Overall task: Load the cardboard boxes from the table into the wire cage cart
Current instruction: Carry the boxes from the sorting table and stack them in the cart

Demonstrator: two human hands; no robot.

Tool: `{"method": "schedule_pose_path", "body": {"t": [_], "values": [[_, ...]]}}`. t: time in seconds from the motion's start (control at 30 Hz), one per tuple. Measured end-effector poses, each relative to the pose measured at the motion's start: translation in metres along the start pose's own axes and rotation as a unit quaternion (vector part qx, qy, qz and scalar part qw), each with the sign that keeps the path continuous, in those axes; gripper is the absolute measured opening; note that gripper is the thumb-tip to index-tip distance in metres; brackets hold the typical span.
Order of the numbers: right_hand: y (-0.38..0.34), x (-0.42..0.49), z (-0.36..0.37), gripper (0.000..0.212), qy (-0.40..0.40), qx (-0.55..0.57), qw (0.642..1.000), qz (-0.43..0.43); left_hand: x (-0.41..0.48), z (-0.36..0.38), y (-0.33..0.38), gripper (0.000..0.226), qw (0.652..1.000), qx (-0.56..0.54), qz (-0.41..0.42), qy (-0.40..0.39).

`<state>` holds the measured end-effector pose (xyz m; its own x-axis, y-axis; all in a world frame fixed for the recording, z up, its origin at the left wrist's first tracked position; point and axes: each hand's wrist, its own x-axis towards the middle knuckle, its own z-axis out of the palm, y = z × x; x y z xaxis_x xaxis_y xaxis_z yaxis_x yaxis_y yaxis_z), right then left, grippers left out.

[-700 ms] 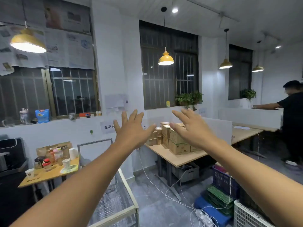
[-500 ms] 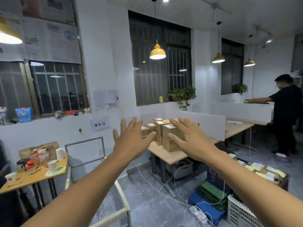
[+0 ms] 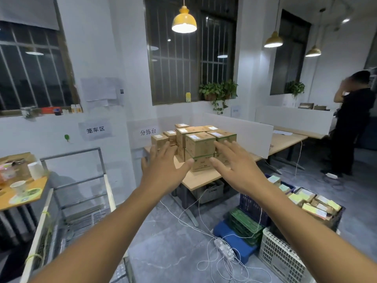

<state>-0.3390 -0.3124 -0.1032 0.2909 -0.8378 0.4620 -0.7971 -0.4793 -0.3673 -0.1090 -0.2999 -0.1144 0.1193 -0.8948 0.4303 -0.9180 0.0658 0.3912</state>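
Well left of the desk [image 3: 197, 180], at the frame's edge: a paper cup [image 3: 19, 186] on an orange top. Closer to the desk, on its left: the wire cage cart [image 3: 70, 154], grey metal frame, standing on the floor by the white wall.

Held out toward the desk's near-left corner: the left hand [image 3: 163, 170], grip spread, fingers straight and fanned, thumb out to the side, holding nothing.

On the desk, at its near end: the cardboard boxes [image 3: 201, 145], brown cubes with white labels, stacked two high and packed against one another.

Held out toward the desk's near-right edge: the right hand [image 3: 240, 168], grip spread likewise, palm down, fingertips overlapping the front boxes in view; touching or not, cannot tell.

Under the desk: a grey bin [image 3: 208, 190]. On the floor just right of the desk's near end: a dark blue crate [image 3: 253, 209], a white plastic basket [image 3: 281, 256] and a white power strip [image 3: 223, 247] with trailing cables.

Well right of the desk: a person in black [image 3: 355, 123], standing.
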Motion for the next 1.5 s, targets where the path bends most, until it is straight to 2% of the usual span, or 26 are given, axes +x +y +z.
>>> {"method": "schedule_pose_path", "body": {"t": [0.13,0.3,0.57,0.73,0.83,0.93,1.1,1.5], "values": [[0.039,0.042,0.024,0.063,0.001,0.003,1.000,0.017,0.050,0.033,-0.008,0.086,1.000,-0.007,-0.002,0.004],[0.074,0.106,0.069,0.064,-0.002,0.015,0.999,0.040,0.116,0.084,-0.035,0.076,0.999,0.031,0.025,-0.004],[0.108,0.228,0.149,0.065,-0.037,-0.046,0.995,0.078,0.243,0.159,-0.102,0.078,0.999,0.017,0.017,-0.033],[0.126,0.296,0.195,0.064,-0.036,-0.056,0.992,0.103,0.312,0.198,-0.138,0.078,0.998,0.054,0.021,0.008],[0.148,0.320,0.220,0.063,-0.043,-0.040,0.991,0.116,0.346,0.227,-0.146,0.078,0.999,0.026,0.003,-0.026],[0.179,0.350,0.241,0.063,-0.048,-0.033,0.990,0.131,0.381,0.262,-0.149,0.080,0.999,0.003,0.002,-0.051],[0.244,0.411,0.276,0.062,-0.042,-0.001,0.990,0.137,0.450,0.328,-0.154,0.070,0.997,0.001,-0.008,-0.073],[0.400,0.597,0.340,0.066,-0.057,0.032,0.990,0.125,0.643,0.458,-0.140,0.065,0.988,-0.064,-0.108,-0.089]]}}
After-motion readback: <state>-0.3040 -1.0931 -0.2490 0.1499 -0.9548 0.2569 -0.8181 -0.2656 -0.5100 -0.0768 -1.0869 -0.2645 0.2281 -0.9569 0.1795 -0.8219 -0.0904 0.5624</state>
